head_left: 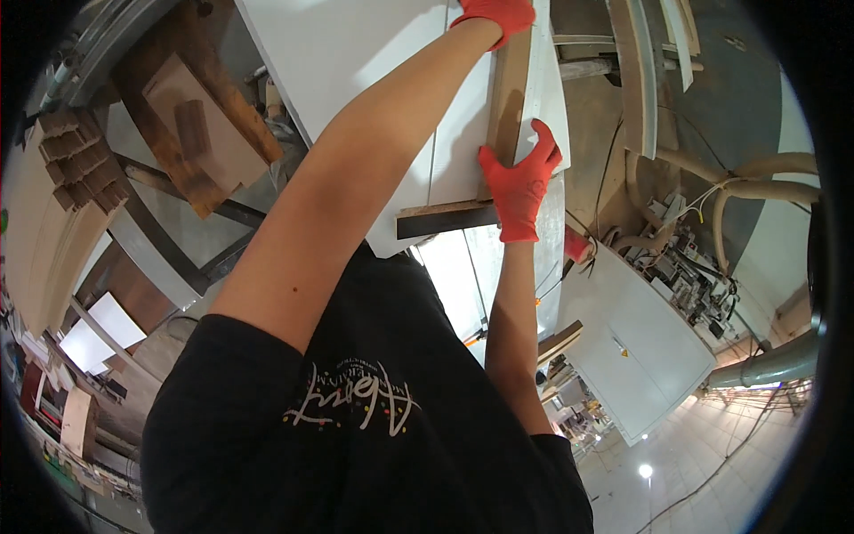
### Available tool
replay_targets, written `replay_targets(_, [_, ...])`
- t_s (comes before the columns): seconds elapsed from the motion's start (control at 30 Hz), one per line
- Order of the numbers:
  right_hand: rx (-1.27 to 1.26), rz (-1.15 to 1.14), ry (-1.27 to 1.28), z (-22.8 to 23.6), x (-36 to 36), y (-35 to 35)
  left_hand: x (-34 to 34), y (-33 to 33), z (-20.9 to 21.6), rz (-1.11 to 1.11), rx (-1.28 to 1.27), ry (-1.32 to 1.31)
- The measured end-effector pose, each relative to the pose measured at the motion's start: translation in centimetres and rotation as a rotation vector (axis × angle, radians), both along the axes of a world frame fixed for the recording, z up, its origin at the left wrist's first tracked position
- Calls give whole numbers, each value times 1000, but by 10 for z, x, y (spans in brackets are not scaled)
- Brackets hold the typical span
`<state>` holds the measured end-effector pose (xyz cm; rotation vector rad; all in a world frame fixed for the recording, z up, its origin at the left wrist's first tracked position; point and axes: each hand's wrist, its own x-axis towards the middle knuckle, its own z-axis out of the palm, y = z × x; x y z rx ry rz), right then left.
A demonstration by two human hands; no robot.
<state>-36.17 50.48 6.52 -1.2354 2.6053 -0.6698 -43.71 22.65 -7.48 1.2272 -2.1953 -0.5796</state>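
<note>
A long brown wooden strip [510,84] runs away from me on a white panel [374,53]. My left hand [500,16], in a red glove, is at the far part of the strip; the frame's top edge cuts off its fingers. My right hand [523,182], also red-gloved, lies over the near end of the strip. Its thumb is at the strip's left side and the fingers are spread apart to the right. A shorter dark-faced wooden piece [445,220] lies crosswise at the panel's near edge, its right end beside my right wrist.
At left, a brown board [200,133] lies on a metal frame, near a stack of ridged brown profiles [82,165]. Long strips [633,80] stand at the far right. A white cabinet [623,347], hoses [765,178] and machine parts [694,285] are at right.
</note>
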Motion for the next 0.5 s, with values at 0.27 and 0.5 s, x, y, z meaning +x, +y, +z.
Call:
replay_targets(0.27, [257,-20,-208,14,-26,38,12,84,42,-47,400,281])
replay_targets(0.5, [328,-103,-271,10,-18,17,54,86,57,-127,33,9])
